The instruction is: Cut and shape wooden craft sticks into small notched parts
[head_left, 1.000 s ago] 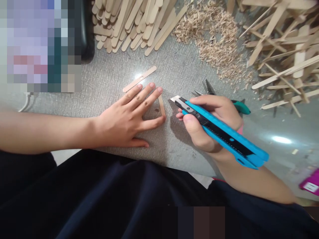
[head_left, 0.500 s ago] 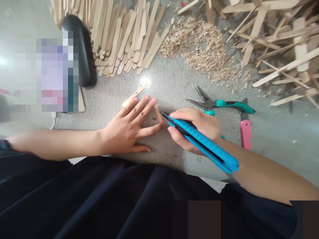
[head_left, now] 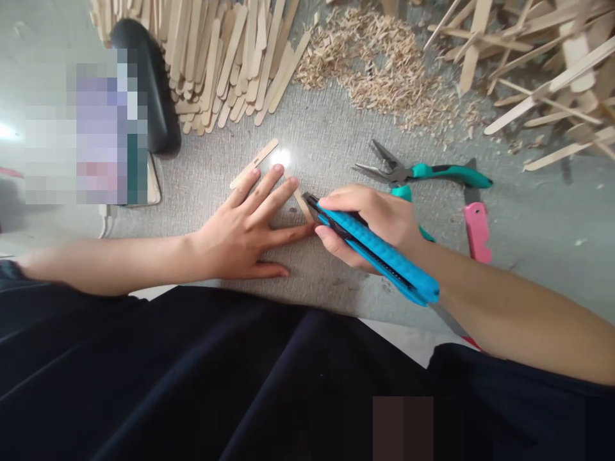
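My left hand [head_left: 247, 227] lies flat on the grey mat [head_left: 331, 147] with fingers spread, its fingertips pressing a short wooden stick [head_left: 302, 203]. My right hand [head_left: 372, 224] is closed round a blue utility knife [head_left: 375, 250], and the knife's tip rests against that short stick. A second, longer stick [head_left: 254, 163] with a slot cut in it lies just beyond my left fingertips.
A heap of flat wooden sticks [head_left: 225, 57] lies at the back left beside a black object [head_left: 147, 83]. Wood shavings [head_left: 379, 64] and a tangle of sticks [head_left: 542, 70] lie at the back right. Teal-handled pliers [head_left: 423, 173] and a pink tool [head_left: 476, 227] rest at right.
My right hand has brought the knife leftward until its tip meets the short stick. My left hand stays flat on the mat. The view has shifted, showing the pliers and pink tool.
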Motion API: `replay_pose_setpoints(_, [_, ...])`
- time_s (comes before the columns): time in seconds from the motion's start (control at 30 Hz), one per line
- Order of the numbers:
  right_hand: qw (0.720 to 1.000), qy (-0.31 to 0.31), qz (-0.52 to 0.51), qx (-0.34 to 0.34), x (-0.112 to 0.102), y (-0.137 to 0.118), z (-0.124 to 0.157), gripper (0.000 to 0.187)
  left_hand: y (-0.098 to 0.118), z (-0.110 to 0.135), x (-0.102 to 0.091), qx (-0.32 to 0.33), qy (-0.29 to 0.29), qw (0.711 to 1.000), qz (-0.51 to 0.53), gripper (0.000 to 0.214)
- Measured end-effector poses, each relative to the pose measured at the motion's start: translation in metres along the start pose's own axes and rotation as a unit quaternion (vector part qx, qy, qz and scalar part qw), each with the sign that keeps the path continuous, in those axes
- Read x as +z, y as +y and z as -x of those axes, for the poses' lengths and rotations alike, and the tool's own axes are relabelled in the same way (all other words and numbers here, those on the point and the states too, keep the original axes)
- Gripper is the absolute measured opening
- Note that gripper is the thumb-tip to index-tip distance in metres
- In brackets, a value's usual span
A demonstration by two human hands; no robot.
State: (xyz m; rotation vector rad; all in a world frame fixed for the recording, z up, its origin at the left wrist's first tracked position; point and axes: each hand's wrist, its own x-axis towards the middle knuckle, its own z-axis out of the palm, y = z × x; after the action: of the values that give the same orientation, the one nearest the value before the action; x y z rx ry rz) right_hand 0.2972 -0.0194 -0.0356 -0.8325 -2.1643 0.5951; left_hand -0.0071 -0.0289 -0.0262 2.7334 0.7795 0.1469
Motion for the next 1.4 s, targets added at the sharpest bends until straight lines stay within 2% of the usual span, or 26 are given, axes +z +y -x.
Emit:
replay_pose_setpoints(0.17, [1.0,-0.015,0.003,0.012,0.0,0.002,0.006,0.039,-0.003,-0.004,0.001,-0.01,-0.036,0.999,0.011,0.1])
replay_pose_setpoints(0.27, [0.999,-0.022,0.01,0.028,0.001,0.003,0.008,0.035,-0.004,-0.006,0.001,-0.01,-0.023,0.999,0.025,0.099])
replay_pose_setpoints(0.37, [1.0,-0.003,0.009,0.025,0.002,0.003,0.008,0.034,-0.005,-0.006,0.001,-0.006,-0.004,0.999,0.042,0.094])
replay_pose_setpoints(0.53, [1.0,0.018,-0.004,0.021,0.004,0.003,0.009,0.04,-0.006,-0.007,0.0,-0.016,-0.024,0.999,0.043,0.086])
replay_pose_setpoints(0.67, [0.999,0.022,-0.006,0.024,0.004,0.002,0.01,0.041,-0.008,-0.008,-0.003,0.011,-0.025,0.999,0.035,0.086])
replay_pose_setpoints(0.77, [0.999,0.012,0.003,0.03,0.003,0.002,0.01,0.04,-0.008,-0.009,-0.005,0.018,-0.019,0.999,0.035,0.077])
replay_pose_setpoints(0.87, [0.999,0.007,0.007,0.032,0.002,-0.001,0.01,0.037,-0.007,-0.009,-0.004,0.011,-0.008,0.999,0.039,0.072])
replay_pose_setpoints(1.03, [0.998,0.046,0.001,0.033,0.003,-0.005,0.009,0.037,-0.004,-0.009,-0.005,-0.004,-0.011,0.999,0.052,0.072])
replay_pose_setpoints(1.17, [0.998,0.05,0.005,0.046,0.004,-0.005,0.01,0.036,-0.001,-0.01,-0.009,-0.031,-0.001,0.997,0.065,0.066])
replay_pose_setpoints(1.33, [0.999,0.042,0.009,0.022,0.005,-0.003,0.008,0.038,-0.006,-0.011,-0.009,-0.014,-0.041,0.997,0.067,0.077])
replay_pose_setpoints(1.4, [0.999,0.044,0.012,0.005,0.005,-0.003,0.006,0.036,-0.01,-0.009,-0.004,-0.002,-0.033,0.997,0.069,0.081])
